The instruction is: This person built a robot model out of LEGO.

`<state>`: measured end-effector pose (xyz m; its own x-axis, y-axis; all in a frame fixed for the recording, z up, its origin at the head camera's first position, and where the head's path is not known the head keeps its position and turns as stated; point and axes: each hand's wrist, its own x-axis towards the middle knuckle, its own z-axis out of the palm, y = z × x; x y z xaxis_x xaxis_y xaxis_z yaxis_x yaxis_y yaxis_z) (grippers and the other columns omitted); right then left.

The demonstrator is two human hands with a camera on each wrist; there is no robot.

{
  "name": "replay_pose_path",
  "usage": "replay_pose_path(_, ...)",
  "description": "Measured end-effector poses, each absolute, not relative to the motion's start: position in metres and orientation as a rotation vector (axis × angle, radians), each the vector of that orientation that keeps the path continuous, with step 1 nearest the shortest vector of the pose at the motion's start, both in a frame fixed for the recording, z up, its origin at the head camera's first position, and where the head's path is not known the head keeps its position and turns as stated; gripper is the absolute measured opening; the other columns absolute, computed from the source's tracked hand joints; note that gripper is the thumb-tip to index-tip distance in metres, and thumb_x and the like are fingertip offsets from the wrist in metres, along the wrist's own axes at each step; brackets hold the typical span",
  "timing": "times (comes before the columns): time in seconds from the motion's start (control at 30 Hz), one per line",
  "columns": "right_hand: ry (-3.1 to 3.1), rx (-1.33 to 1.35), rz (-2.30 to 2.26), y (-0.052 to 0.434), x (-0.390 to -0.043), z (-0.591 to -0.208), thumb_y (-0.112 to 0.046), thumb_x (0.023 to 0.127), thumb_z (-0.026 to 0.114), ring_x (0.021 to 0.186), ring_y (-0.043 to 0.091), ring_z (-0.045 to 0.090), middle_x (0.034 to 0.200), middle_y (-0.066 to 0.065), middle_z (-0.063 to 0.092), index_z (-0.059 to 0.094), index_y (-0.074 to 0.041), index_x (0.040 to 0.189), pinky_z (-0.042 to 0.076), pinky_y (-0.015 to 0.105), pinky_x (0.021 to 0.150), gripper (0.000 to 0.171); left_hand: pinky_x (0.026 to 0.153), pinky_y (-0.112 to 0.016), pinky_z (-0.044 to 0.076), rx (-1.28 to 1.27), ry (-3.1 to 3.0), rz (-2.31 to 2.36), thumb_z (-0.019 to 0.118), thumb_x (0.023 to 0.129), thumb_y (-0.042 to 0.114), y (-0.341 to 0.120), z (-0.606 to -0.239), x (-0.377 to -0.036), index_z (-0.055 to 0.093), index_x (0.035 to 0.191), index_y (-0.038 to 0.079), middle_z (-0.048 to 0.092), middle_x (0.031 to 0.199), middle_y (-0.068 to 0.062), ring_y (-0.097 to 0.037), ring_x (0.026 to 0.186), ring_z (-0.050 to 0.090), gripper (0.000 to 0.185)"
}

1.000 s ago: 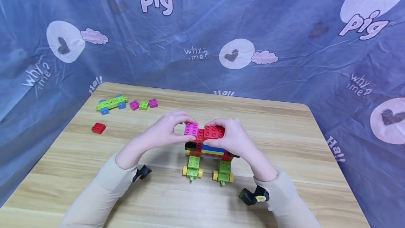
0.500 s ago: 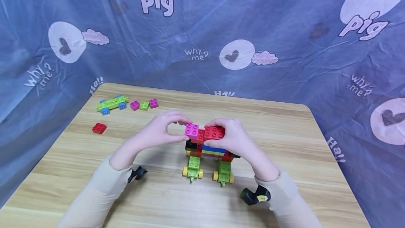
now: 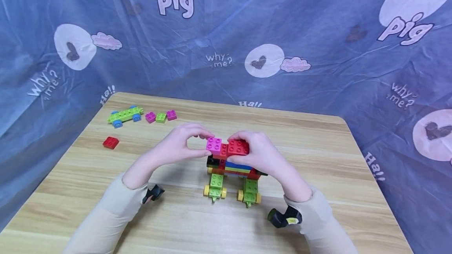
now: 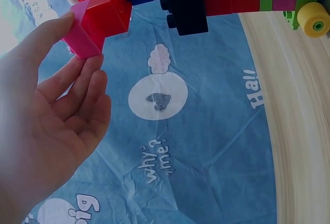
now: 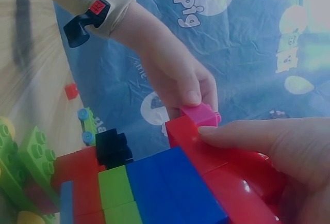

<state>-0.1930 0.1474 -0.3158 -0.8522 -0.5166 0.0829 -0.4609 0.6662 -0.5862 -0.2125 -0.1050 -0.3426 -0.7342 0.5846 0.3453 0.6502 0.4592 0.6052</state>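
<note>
A pink brick (image 3: pixel 214 144) sits at the left end of the toy brick vehicle's top, and my left hand (image 3: pixel 176 146) pinches it by its left side between thumb and fingertips. My right hand (image 3: pixel 264 154) grips a red brick (image 3: pixel 237 147) on the top right, the thumb in front and fingers behind. Below lie blue bricks (image 5: pixel 160 188), a black brick (image 4: pixel 186 4) and lime-green bricks (image 5: pixel 118 188). The vehicle stands on two green wheel bases (image 3: pixel 216 181) with yellow wheels.
On the table (image 3: pixel 176 222), a green car base (image 3: pixel 125 115) with blue wheels lies far left. Beside it are pink bricks (image 3: pixel 150 117) and a green brick (image 3: pixel 161 118). A loose red brick (image 3: pixel 111 142) lies nearer. A printed blue cloth (image 3: pixel 226 30) hangs behind.
My left hand has drawn slightly left, its fingertips sliding back to the pink brick's left edge. The right hand stays on the red brick with a slight shift. The vehicle stays in place.
</note>
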Motion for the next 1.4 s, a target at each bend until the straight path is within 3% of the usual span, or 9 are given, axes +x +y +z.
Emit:
replay_pose_path(0.23, 2.765, -0.89, -0.987, 0.145, -0.193, -0.313, -0.028, 0.078, 0.083, 0.09, 0.016, 0.067, 0.11, 0.008, 0.072, 0.066, -0.004, 0.119, 0.057, 0.029, 0.078, 0.05, 0.086, -0.035, 0.054, -1.11, -2.595, -1.135, 0.083, 0.077, 0.023, -0.105, -0.343, -0.213, 0.072, 0.111, 0.009, 0.072, 0.101, -0.001, -0.015, 0.095, 0.063, 0.038)
replay_pose_path(0.47, 2.757, -0.839, -1.124, 0.136, -0.191, -0.31, -0.028, 0.081, 0.081, 0.101, 0.021, 0.066, 0.113, 0.007, 0.071, 0.068, -0.006, 0.119, 0.058, 0.034, 0.084, 0.046, 0.086, -0.036, 0.054, -1.11, -2.593, -1.14, 0.083, 0.077, 0.022, -0.105, -0.343, -0.213, 0.073, 0.11, 0.008, 0.072, 0.1, -0.001, -0.015, 0.095, 0.063, 0.037)
replay_pose_path(0.8, 2.757, -0.792, -1.201, 0.128, -0.19, -0.313, -0.025, 0.08, 0.082, 0.084, 0.016, 0.066, 0.105, 0.008, 0.073, 0.07, -0.005, 0.113, 0.054, 0.022, 0.07, 0.041, 0.086, -0.036, 0.054, -1.109, -2.591, -1.158, 0.083, 0.077, 0.022, -0.104, -0.343, -0.212, 0.073, 0.109, 0.009, 0.072, 0.1, -0.001, -0.015, 0.096, 0.063, 0.036)
replay_pose_path(1.07, 2.821, -0.773, -1.102, 0.124, -0.19, -0.315, -0.029, 0.078, 0.083, 0.065, 0.006, 0.057, 0.091, 0.001, 0.074, 0.073, -0.008, 0.11, 0.052, 0.021, 0.06, 0.04, 0.085, -0.037, 0.054, -1.106, -2.588, -1.163, 0.083, 0.077, 0.021, -0.105, -0.343, -0.212, 0.073, 0.109, 0.009, 0.072, 0.1, 0.0, -0.015, 0.095, 0.063, 0.036)
replay_pose_path(1.4, 2.854, -0.728, -1.098, 0.123, -0.19, -0.319, -0.028, 0.077, 0.083, 0.068, 0.005, 0.059, 0.094, 0.0, 0.075, 0.074, -0.011, 0.107, 0.051, 0.02, 0.06, 0.036, 0.085, -0.036, 0.054, -1.119, -2.577, -1.164, 0.083, 0.077, 0.02, -0.105, -0.343, -0.212, 0.073, 0.109, 0.008, 0.072, 0.1, -0.001, -0.015, 0.095, 0.063, 0.036)
